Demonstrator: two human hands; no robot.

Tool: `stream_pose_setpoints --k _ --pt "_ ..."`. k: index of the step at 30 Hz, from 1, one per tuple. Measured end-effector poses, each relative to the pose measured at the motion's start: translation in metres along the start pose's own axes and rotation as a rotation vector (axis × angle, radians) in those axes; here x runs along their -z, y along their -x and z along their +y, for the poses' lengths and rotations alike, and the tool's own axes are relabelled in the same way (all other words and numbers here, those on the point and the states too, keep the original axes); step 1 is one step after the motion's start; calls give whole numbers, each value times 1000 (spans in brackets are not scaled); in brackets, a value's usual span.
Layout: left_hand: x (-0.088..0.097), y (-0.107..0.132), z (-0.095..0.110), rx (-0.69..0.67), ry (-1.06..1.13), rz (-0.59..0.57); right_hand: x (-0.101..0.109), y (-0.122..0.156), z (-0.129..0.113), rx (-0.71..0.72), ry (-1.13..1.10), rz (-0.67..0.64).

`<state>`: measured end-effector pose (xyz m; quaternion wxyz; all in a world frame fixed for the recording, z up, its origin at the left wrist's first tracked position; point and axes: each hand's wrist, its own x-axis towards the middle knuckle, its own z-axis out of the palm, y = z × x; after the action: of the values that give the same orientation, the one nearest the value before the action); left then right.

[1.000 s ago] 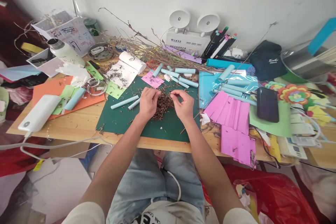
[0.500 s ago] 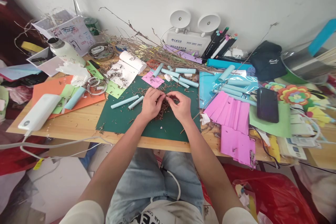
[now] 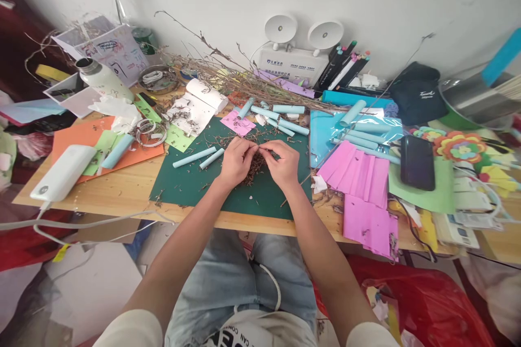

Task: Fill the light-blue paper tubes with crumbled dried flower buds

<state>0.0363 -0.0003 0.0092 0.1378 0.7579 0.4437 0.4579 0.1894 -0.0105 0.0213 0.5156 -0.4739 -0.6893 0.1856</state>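
Left of the green mat (image 3: 179, 187): a white power bank (image 3: 63, 173). On the mat, left to right: two blue tubes (image 3: 194, 157); the left hand (image 3: 235, 160); dried leaves (image 3: 254, 171), heaped centrally, probably for both hands to reach; the right hand (image 3: 284, 162). Thumbs and fingers meet over the heap, seemingly pinching a bit too small to identify. Right of the mat: pink paper (image 3: 368, 222). Lettering: shirt (image 3: 252, 331), before the mat, "CAN CON"; emergency light (image 3: 292, 65), behind, apparently "消防应急照明灯具"; dark pouch (image 3: 421, 89), behind right, apparently "Touch".
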Motion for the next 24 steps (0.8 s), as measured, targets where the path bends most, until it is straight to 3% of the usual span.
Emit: stream_pose_setpoints --k 8,15,21,24 --pt "5 0 -7 2 -73 27 2 0 2 -102 -34 118" --pt "0 0 -4 -49 -6 -25 -2 0 8 -249 -153 72" --pt "-1 0 -6 -17 -34 -2 -3 1 6 -237 -205 -29" --pt "-2 0 -8 -17 -74 -4 -4 1 6 -230 -189 -3"
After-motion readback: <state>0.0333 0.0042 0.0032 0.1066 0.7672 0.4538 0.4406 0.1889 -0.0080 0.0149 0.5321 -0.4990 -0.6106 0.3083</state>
